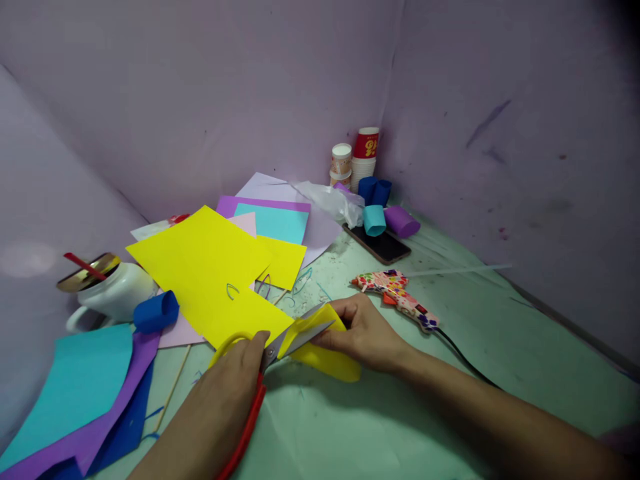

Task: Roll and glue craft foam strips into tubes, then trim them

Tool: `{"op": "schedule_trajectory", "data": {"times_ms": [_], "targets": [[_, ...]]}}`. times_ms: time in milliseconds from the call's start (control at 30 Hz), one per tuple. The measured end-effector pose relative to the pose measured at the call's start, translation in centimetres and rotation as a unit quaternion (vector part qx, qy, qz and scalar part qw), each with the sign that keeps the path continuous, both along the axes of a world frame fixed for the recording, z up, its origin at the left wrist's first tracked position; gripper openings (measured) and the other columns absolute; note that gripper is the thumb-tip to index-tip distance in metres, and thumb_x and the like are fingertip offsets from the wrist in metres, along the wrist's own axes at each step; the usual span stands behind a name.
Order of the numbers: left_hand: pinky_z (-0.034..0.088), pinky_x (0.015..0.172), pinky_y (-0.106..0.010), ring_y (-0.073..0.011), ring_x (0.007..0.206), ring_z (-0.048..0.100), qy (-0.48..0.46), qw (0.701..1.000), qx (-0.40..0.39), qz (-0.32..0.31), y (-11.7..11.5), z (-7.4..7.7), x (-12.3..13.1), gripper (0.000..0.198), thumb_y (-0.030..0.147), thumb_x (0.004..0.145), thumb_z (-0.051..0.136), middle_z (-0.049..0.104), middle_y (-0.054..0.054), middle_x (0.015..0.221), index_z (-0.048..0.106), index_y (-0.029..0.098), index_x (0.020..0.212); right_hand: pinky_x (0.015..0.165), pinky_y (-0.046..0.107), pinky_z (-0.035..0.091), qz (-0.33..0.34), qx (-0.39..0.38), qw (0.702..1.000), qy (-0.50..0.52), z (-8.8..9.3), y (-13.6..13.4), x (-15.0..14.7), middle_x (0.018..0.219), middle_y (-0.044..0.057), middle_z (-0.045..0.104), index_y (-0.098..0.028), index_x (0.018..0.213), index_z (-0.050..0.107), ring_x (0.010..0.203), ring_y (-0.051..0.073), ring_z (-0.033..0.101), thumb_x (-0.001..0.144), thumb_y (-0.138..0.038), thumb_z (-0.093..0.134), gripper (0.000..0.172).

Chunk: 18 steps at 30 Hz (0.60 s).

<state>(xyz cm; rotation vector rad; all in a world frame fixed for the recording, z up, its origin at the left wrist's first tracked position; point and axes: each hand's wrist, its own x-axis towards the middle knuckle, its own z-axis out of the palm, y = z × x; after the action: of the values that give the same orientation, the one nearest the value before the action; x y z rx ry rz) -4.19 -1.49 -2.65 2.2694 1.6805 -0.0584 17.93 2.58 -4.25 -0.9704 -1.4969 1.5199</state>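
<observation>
My left hand (pixel 237 373) grips a pair of scissors (pixel 271 355) with one yellow and one red handle. The blades stand apart around the edge of a yellow paper or foam piece (pixel 330 363). My right hand (pixel 363 333) pinches that piece near the blade tips, and its lower part curves down below the fingers. A large yellow sheet (pixel 200 257) lies just beyond the scissors, with a thin curled offcut on it. Some fingers of my left hand are hidden behind the handles.
A floral glue gun (pixel 400 297) with a cord lies right of my right hand. Behind it are a phone (pixel 383 247), rolled coloured pieces (pixel 401 221) and stacked paper cups (pixel 366 150). At left stand a white mug (pixel 117 293) and coloured sheets (pixel 75 380). Purplish walls enclose the table.
</observation>
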Motion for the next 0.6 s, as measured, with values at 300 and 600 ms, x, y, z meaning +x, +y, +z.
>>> {"op": "schedule_trajectory", "data": {"times_ms": [300, 600], "targets": [[0.045, 0.092, -0.041, -0.0231, 0.107, 0.059, -0.014, 0.999, -0.030, 0.003, -0.1, 0.2, 0.3, 0.054, 0.012, 0.081, 0.027, 0.058, -0.011, 0.126, 0.042, 0.021, 0.133, 0.057, 0.022, 0.049, -0.021, -0.031, 0.999, 0.002, 0.1, -0.1, 0.1, 0.073, 0.003, 0.073, -0.016, 0.086, 0.077, 0.062, 0.015, 0.063, 0.065, -0.021, 0.069, 0.023], [0.045, 0.091, -0.042, -0.0253, 0.109, 0.057, -0.016, 0.999, -0.032, 0.035, -0.7, 0.7, 1.1, 0.050, 0.016, 0.082, 0.030, 0.058, -0.014, 0.124, 0.046, 0.020, 0.129, 0.053, 0.021, 0.047, -0.050, 0.007, 0.999, 0.008, -0.2, -0.4, -0.2, 0.071, 0.002, 0.071, -0.017, 0.085, 0.077, 0.064, 0.015, 0.060, 0.065, -0.026, 0.072, 0.022]]}}
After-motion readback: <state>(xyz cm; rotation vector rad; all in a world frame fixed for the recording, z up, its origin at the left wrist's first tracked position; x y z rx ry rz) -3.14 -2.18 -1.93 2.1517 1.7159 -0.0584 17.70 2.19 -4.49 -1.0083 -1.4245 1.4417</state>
